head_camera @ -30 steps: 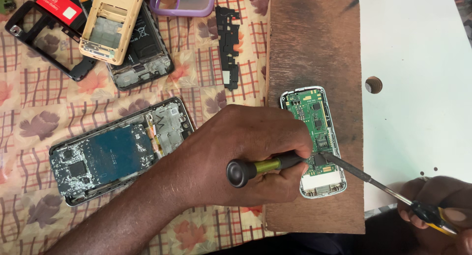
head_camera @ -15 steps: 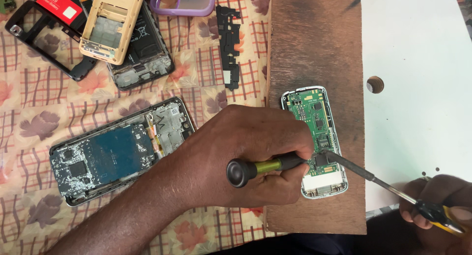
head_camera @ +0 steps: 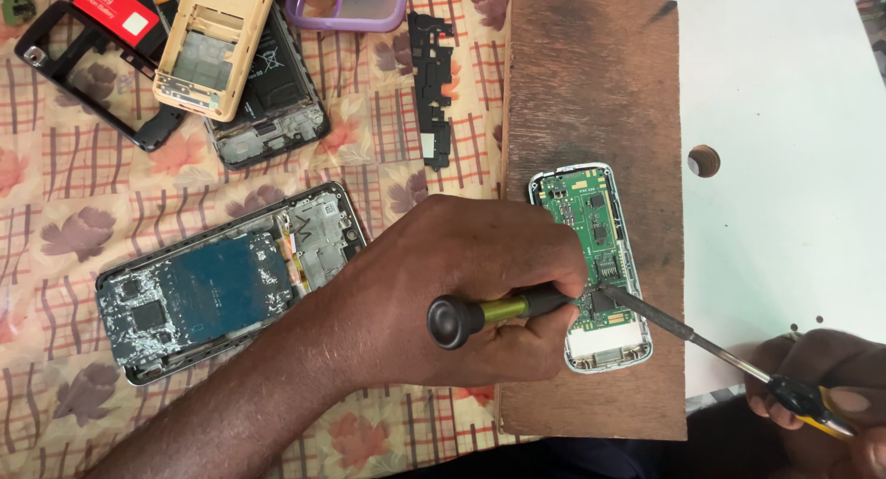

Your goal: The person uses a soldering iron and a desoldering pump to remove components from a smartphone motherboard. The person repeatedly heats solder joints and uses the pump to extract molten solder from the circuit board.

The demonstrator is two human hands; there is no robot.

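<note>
1. Green circuit board sits exposed in a small white-framed phone (head_camera: 595, 267), which lies lengthwise on a brown wooden block (head_camera: 591, 91), near the block's right edge and lower half.
2. Left hand (head_camera: 461, 290) comes in from the lower left, fingers curled tight around a screwdriver with a yellow-green shaft and round black cap (head_camera: 484, 313); its tip end is hidden under the fingers at the phone's left edge, lower part of the board.
3. Right hand (head_camera: 821, 396) at the lower right corner, partly cut off by the frame, fingers closed on the black-and-yellow handle of a thin metal tool (head_camera: 683, 331); the long shaft slants up-left and its tip touches the lower half of the board.
4. Wooden block rests across the join of a patterned cloth (head_camera: 74, 230) on the left and a white tabletop (head_camera: 784, 91) on the right, which has a round hole (head_camera: 704, 160).
5. On the cloth: a larger opened phone with blue shielding (head_camera: 212, 285) just left of the left hand, a beige phone shell (head_camera: 212, 41), a dark opened phone (head_camera: 277, 110) under it, a black frame (head_camera: 92, 82), a narrow black plastic part (head_camera: 434, 82), a purple case (head_camera: 351, 4) at the top edge.
</note>
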